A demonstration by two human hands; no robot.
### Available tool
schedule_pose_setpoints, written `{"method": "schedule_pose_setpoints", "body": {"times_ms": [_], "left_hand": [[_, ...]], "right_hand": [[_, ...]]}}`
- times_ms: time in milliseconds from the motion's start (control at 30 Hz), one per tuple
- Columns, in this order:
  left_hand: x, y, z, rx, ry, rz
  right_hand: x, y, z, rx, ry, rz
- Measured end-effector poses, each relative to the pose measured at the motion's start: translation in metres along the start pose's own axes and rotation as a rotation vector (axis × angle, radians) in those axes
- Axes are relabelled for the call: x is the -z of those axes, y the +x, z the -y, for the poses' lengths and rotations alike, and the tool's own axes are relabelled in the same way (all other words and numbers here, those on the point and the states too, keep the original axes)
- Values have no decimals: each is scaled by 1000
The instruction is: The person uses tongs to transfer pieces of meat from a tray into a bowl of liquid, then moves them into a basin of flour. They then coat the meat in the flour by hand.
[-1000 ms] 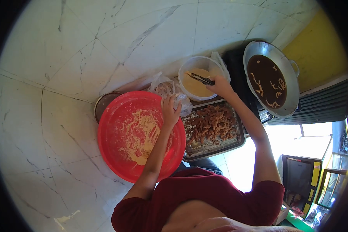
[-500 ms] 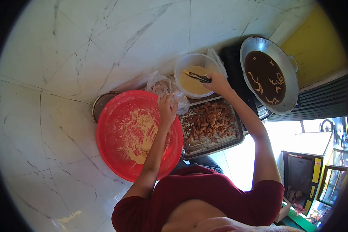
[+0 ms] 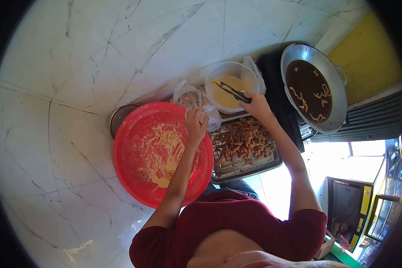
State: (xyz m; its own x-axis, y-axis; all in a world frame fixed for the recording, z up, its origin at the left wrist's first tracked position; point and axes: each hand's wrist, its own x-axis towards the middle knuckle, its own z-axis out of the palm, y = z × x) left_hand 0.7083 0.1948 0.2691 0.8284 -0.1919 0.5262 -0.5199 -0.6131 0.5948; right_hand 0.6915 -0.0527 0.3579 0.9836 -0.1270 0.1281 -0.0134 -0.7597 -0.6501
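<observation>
My right hand [image 3: 257,107] is closed round dark-handled tongs [image 3: 233,91], which reach over a clear plastic bowl [image 3: 256,81] of pale yellow batter [image 3: 225,99]. At the tong tips is a small pale yellow piece, too small to make out. My left hand [image 3: 195,125] lies at the rim of a red basin [image 3: 128,152], fingers bent against a crumpled clear plastic bag [image 3: 212,118]; its grip is partly hidden. Pale flour [image 3: 163,152] with clumps coats the basin floor. Below the bowl, browned fried strips [image 3: 248,143] are heaped on a wire rack in a metal tray [image 3: 272,162].
A wide metal wok [image 3: 339,105] of dark oil, with several pale strips floating, stands on a dark stove at the upper right. A round metal rim [image 3: 117,118] shows behind the basin. At the lower right is a black-fronted cabinet [image 3: 346,201].
My right hand has drawn slightly right and down, and more of the tongs shows. The whole view has shifted a little. My left hand keeps its place at the basin rim.
</observation>
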Motion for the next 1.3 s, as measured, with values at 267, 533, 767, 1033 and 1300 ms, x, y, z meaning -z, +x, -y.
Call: {"method": "schedule_pose_setpoints", "body": {"times_ms": [267,533,767,1033,1300], "left_hand": [[0,1,1,9,-18,49],[0,1,2,16,-17,52],[0,0,2,5,-13,38],[1,1,2,-1,-20,43],[2,-2,4,1,-123,34]], "right_hand": [[10,-52,10,-80,115,-20],[7,-53,6,-54,107,-37],[21,-53,14,-102,169,-37],[19,-59,10,-70,171,-77],[18,-61,6,-189,292,-13]]}}
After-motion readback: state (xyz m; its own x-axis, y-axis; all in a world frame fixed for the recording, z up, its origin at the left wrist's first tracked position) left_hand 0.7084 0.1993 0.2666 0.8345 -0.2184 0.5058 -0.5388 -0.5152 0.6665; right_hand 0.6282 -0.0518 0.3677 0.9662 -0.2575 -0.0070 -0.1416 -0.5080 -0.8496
